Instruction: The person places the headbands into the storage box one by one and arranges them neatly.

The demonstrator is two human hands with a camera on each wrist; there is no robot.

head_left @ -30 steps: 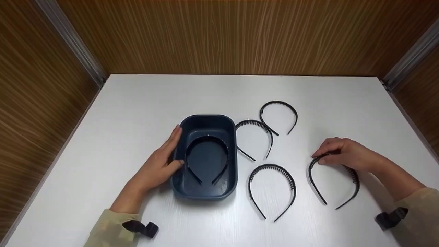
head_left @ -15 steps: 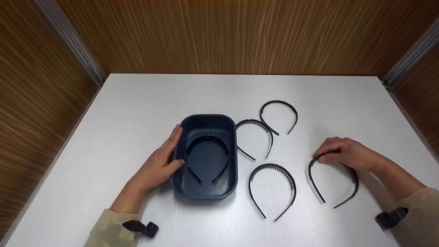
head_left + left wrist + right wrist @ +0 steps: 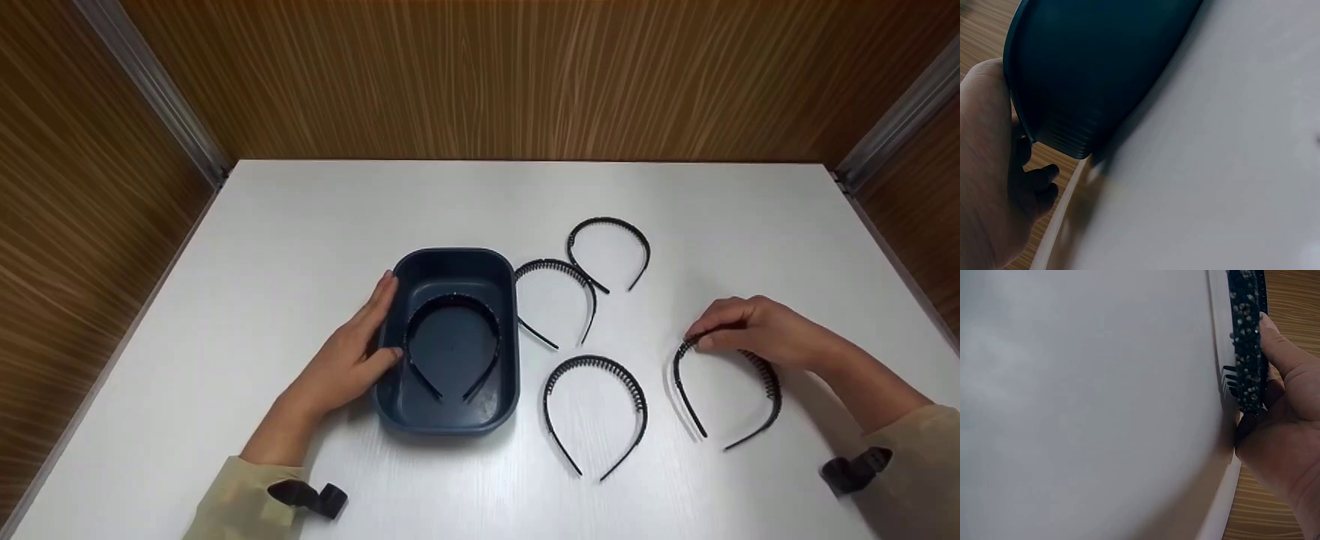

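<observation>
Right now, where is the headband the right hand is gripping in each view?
Head: the headband lies at right on the white table, its arch top under the right hand.
Left wrist: not in view; only the blue tub.
Right wrist: top right, studded band pinched.
Shared landmark: the white table.

Open white table at the back and far left; clutter through the middle.
The dark blue oval plastic tray point(image 3: 450, 420) and three loose black toothed plastic headbands point(image 3: 596, 412) point(image 3: 559, 300) point(image 3: 609, 251) crowd the path between both hands, with bare gaps between them.
</observation>
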